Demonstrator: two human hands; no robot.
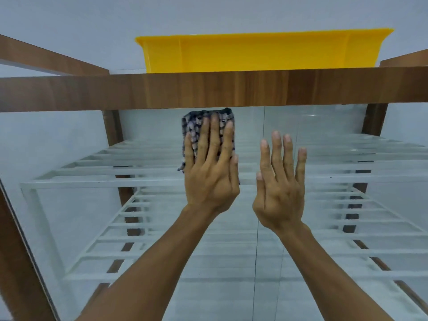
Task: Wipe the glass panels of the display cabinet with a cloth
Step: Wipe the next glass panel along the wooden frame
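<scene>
Right now the left hand is pressing the cloth flat on the left glass panel, with its fingers straight and close together, not curled. The cloth is dark with pale spots. It is sitting under the fingers and poking out above and to the left of them, right up under the brown wooden board at the top of the display cabinet. The right hand is lying flat just beside the left hand, with its fingers spread and nothing in it. A thin line is running down the glass between the two hands, so I think the right hand is resting on the right glass panel. To do this step well, I think the left hand should be pushing evenly with the whole palm and sliding in long, straight strokes, going right up to the top edge. The right hand should be holding the glass steady so nothing is wobbling. Behind the glass, past both hands, white wire shelves are showing. Above the hands, a yellow tub is sitting on top of the cabinet, and a plain pale wall is rising behind it.
</scene>
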